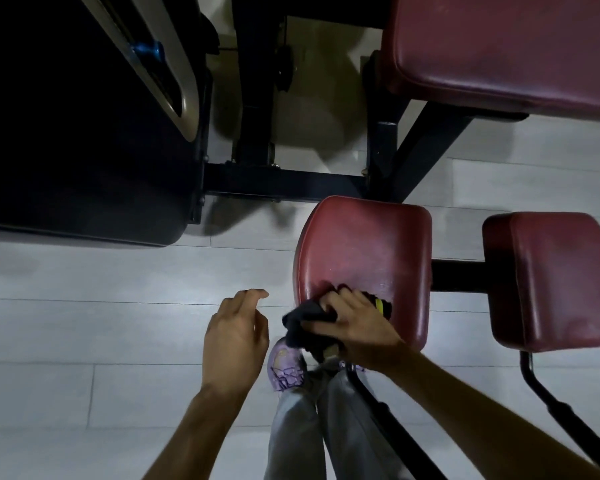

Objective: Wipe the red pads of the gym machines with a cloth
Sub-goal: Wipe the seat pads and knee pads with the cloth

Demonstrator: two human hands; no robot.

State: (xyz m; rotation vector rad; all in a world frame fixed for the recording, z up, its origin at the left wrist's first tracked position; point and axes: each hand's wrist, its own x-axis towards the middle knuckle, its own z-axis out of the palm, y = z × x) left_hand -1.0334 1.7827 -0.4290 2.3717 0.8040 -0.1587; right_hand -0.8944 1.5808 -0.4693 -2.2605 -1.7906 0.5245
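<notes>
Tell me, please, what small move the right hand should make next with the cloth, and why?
Probably sweep the dark cloth forward, away from the body, across the middle red pad. The right hand grips the cloth at the pad's near edge, partly hanging off it, while the rest of the pad's top lies bare beyond. The left hand hovers alongside, holding nothing.

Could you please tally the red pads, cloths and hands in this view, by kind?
Red pads: 3
Cloth: 1
Hands, left hand and right hand: 2
Total: 6
</notes>
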